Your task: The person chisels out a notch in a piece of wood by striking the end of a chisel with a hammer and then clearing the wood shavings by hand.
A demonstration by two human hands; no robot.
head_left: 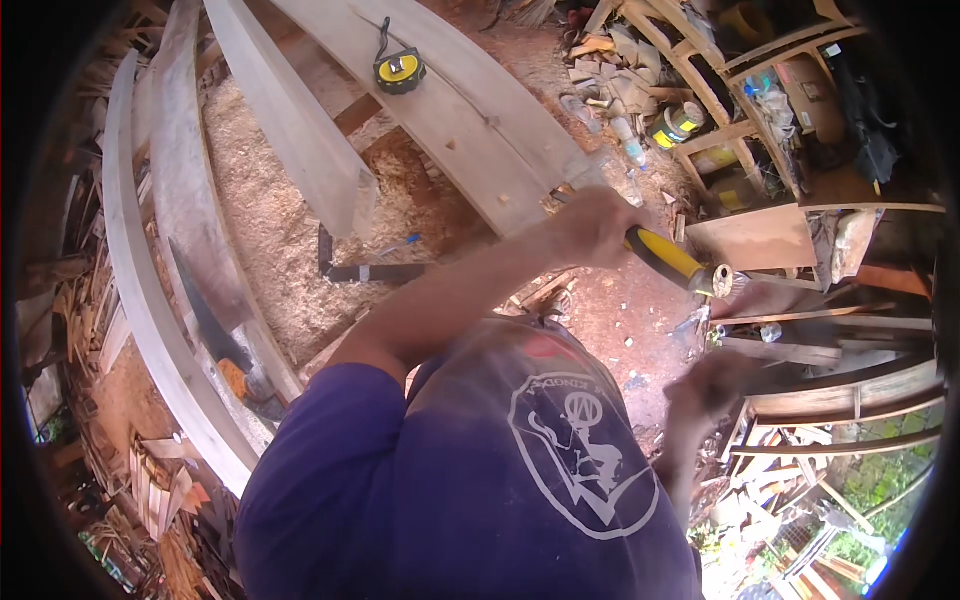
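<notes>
My left hand point(600, 225) is closed around a tool with a yellow-and-black handle point(665, 257), beside the near end of a wide wooden board point(470, 120). The handle's round, pale end points down and to the right; the kind of tool does not show, as my hand covers part of it. Lower right, my right hand point(712, 388) hangs away from the tool, dark and smeared, its fingers unclear. On the board lies a yellow-and-black tape measure point(400, 70). A dark metal square point(375, 272) rests over the wood shavings, with a blue pen-like stick point(400, 245) near it.
Another plank point(290, 110) lies left of the wide board. Farther left are long curved-looking planks point(150, 270) and a handsaw point(205, 320) with an orange-brown handle. Wooden frames point(760, 130), a paint can point(677, 124) and scrap wood point(620, 65) crowd the right side.
</notes>
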